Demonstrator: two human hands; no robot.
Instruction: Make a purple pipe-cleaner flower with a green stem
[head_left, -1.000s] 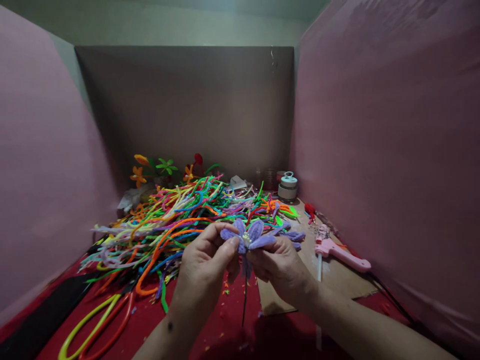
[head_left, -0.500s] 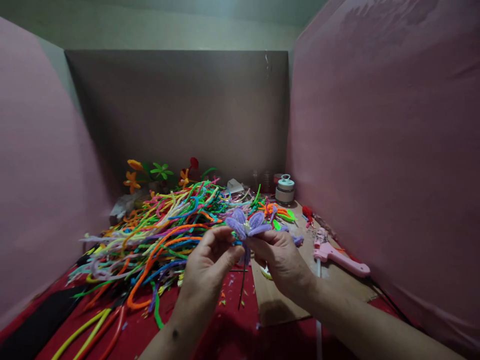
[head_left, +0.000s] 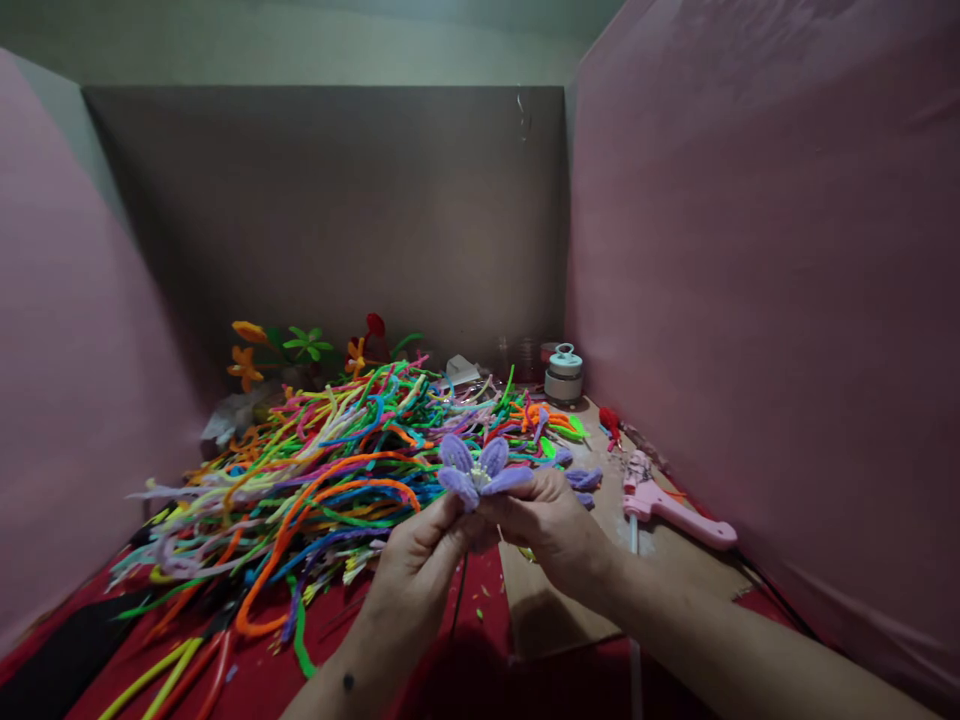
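Note:
A purple pipe-cleaner flower with pale yellow stamens at its centre is held up in front of me. Its thin dark stem hangs below, between my wrists. My left hand pinches the flower's base from the left, thumb and fingers closed. From the other side my right hand grips the base under the right petal. The fingertips of both hands nearly meet beneath the bloom, which hides the exact spot they press. Several loose purple petals lie just behind my right hand.
A large heap of coloured pipe cleaners covers the left and middle. On the right, a pink glue gun rests on a cardboard sheet. A lidded jar stands behind. Red- and yellow-handled tools lie front left.
My left hand has come in closer, now pinching the flower's base beside my right fingers. The flower has shifted slightly left and tilted, showing more of its centre. The camera view has moved a little.

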